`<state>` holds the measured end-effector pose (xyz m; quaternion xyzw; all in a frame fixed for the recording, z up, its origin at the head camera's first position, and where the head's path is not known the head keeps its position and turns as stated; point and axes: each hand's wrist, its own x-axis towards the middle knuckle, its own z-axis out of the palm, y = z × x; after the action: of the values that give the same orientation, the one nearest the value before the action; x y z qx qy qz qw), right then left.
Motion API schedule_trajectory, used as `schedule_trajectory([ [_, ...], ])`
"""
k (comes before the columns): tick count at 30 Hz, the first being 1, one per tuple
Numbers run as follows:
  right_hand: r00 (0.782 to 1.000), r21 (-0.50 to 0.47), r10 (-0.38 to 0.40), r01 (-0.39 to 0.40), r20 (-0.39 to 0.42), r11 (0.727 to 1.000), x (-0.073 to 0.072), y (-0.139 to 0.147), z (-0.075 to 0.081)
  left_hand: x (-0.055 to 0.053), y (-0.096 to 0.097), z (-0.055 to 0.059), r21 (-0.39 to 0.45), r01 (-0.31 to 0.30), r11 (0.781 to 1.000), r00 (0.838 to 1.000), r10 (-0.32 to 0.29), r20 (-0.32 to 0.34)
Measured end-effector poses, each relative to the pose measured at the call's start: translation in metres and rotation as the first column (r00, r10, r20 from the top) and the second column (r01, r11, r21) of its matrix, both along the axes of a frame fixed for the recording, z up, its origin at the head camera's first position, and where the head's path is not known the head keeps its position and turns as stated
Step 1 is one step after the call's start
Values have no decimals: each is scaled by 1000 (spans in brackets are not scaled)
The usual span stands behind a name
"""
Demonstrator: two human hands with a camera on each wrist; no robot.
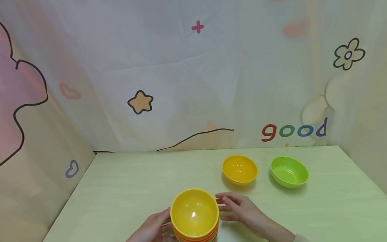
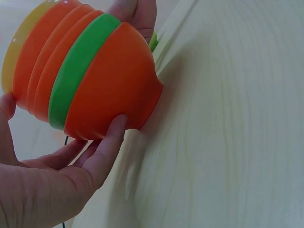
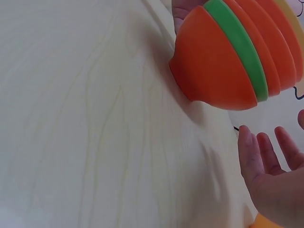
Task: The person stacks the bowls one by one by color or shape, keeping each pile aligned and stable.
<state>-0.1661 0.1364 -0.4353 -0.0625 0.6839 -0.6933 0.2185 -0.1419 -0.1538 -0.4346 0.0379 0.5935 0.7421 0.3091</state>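
A stack of bowls (image 1: 194,214) stands near the front of the table, a yellow bowl on top. Below it come orange bowls, one green bowl (image 2: 78,66) and an orange bowl (image 2: 111,78) at the bottom. My left hand (image 1: 154,230) rests against the stack's left side, thumb at the yellow rim and fingertips along the lower orange wall. On the other side my right hand (image 1: 243,212) is held apart from the stack, palm toward it. A gap shows between its loosely spread fingers (image 3: 249,147) and the bowls in the right wrist view.
Behind the stack, to the right, sits a separate orange-yellow bowl (image 1: 239,170). A light green bowl (image 1: 289,172) is farther right. The pale wood-grain table (image 1: 127,185) ends at a printed curtain (image 1: 162,63) along the back and sides.
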Motion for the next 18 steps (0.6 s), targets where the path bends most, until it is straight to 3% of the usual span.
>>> schedule_trajectory([
  [18,989,126,-34,52,-143,991,-18,35,11,0,-1,0,3,-3,1000,1000,3,7],
])
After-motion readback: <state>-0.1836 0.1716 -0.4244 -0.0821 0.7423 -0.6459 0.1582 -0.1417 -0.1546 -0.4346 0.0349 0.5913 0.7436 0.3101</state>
